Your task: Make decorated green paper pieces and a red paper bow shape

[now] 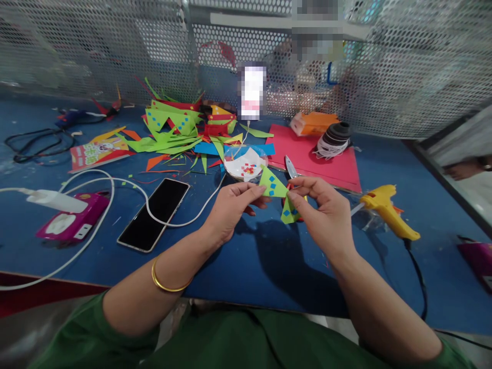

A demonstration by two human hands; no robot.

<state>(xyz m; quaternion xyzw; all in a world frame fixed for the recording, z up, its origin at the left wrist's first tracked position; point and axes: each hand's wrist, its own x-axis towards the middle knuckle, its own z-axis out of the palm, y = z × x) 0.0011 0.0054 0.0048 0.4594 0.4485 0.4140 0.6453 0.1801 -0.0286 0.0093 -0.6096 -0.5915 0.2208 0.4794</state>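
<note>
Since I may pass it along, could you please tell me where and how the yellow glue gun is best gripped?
The yellow glue gun is probably best taken by its handle, coming from the near right: this long part slants that way, with the black cord leaving its end, while the pale stick juts out left, away from it.

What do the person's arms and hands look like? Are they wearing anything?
The left hand and right hand are both bare, without gloves. A thin, round gold bangle circles the left forearm. Both sleeves are plain dark green.
</note>
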